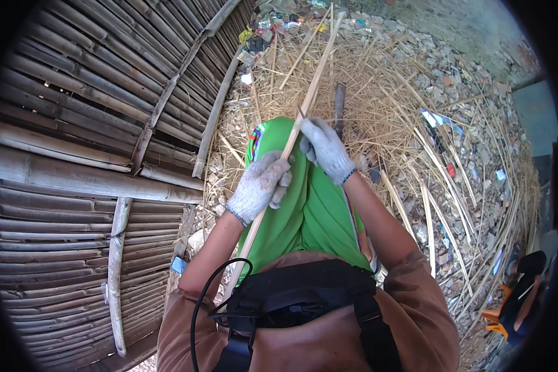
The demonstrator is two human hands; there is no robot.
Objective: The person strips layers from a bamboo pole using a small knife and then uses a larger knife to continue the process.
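Observation:
A long pale bamboo strip [319,71] runs slantwise from beside my waist, up over my lap and out past my knees. My left hand [261,185], in a whitish knit glove, is closed round the strip above my left thigh. My right hand [327,150], gloved the same way, is closed farther up, with its fingertips at the strip's right side. A small dark pointed tip shows against the strip by those fingers; what it belongs to is hidden. Just beyond the right hand is a dark rod-like piece [340,102]; whether it touches the hand I cannot tell.
A wall of bamboo poles [93,118] stands close on my left. Straw-like shavings [366,80] and rubble cover the ground ahead. Several split strips [429,223] lie to the right. At the lower right are an orange-legged seat [496,319] and part of another person [527,297].

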